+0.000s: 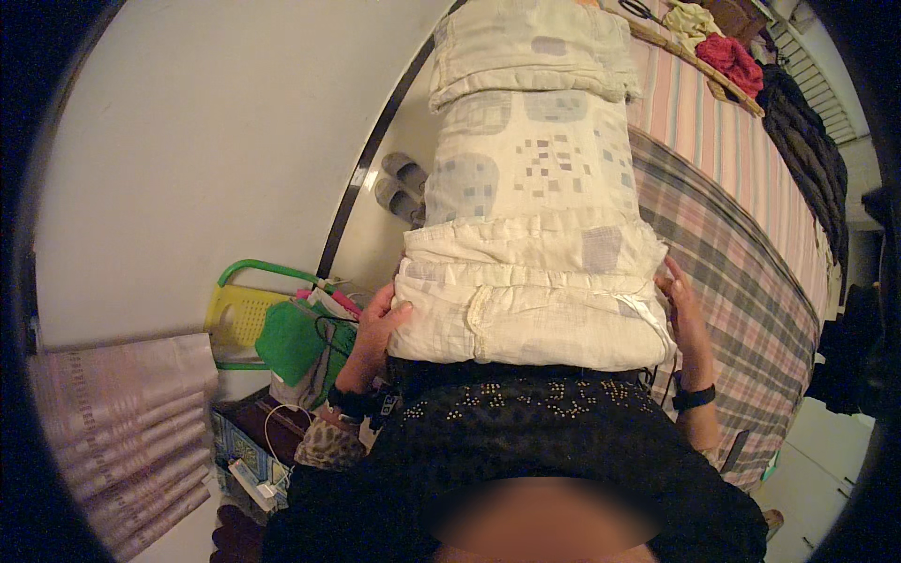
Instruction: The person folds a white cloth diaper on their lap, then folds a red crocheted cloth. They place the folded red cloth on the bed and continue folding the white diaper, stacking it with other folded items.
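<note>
A long sheer white cloth (554,169) with grey-blue squares runs away from my body in a narrow strip. Its near end is gathered into a thick folded bundle (554,324) against my dark top, with a strip of trim across it. At the bundle's left end, my left hand (380,324) closes on the cloth, thumb on top. My right hand (685,305) grips the opposite end, fingers curled in at its edge and partly hidden. Another folded layer (535,47) lies across the far end. What supports the strip is hidden beneath it.
To the right is a bed with a striped sheet (699,141) and a plaid cover (723,244). A cane (694,58), red cloth (729,66) and dark garment (798,141) lie on it. At left are grey slippers (404,188), a yellow-green chair (239,310) and a pinkish curtain (131,422).
</note>
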Tool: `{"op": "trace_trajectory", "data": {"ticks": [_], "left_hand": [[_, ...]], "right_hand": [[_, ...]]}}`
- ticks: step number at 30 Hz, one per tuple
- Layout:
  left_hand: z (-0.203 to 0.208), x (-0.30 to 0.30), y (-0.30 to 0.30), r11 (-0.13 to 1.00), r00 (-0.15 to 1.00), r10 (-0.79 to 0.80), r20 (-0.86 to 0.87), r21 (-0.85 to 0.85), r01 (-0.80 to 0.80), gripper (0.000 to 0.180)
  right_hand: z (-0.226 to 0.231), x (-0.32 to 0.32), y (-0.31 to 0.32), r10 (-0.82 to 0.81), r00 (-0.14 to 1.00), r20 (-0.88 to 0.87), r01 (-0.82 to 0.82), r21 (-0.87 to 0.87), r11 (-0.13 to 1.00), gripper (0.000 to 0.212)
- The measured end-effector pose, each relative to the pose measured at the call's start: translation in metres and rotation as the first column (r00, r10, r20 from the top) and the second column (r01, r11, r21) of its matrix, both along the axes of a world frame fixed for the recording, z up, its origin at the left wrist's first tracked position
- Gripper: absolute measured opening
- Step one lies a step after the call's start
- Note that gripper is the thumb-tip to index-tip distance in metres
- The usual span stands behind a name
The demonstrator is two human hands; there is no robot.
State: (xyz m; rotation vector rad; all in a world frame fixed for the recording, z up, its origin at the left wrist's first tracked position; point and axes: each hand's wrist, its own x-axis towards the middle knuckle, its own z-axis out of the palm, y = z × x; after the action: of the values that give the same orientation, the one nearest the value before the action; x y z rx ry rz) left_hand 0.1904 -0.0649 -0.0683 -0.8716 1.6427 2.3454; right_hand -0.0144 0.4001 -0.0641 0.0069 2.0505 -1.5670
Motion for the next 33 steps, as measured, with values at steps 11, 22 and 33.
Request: {"op": "trace_trajectory", "data": {"ticks": [11, 22, 33], "left_hand": [[0.023, 0.018, 0.014, 1.0, 0.999, -0.006, 0.054, 0.006, 0.006, 0.041], [0.036, 0.016, 0.025, 0.987, 0.99, 0.13, 0.05, 0.09, -0.134, 0.04], [0.027, 0.018, 0.025, 0.996, 0.993, 0.089, 0.077, 0.011, -0.09, 0.04]], "right_hand": [[-0.012, 0.042, 0.026, -0.085, 0.963, 0.255, 0.16, -0.292, 0.943, 0.061], [0.016, 0.052, 0.008, -0.303, 0.932, -0.198, 0.227, -0.331, 0.916, 0.081], [-0.004, 0.052, 0.01, -0.234, 0.971, 0.043, 0.238, -0.136, 0.962, 0.045]]}}
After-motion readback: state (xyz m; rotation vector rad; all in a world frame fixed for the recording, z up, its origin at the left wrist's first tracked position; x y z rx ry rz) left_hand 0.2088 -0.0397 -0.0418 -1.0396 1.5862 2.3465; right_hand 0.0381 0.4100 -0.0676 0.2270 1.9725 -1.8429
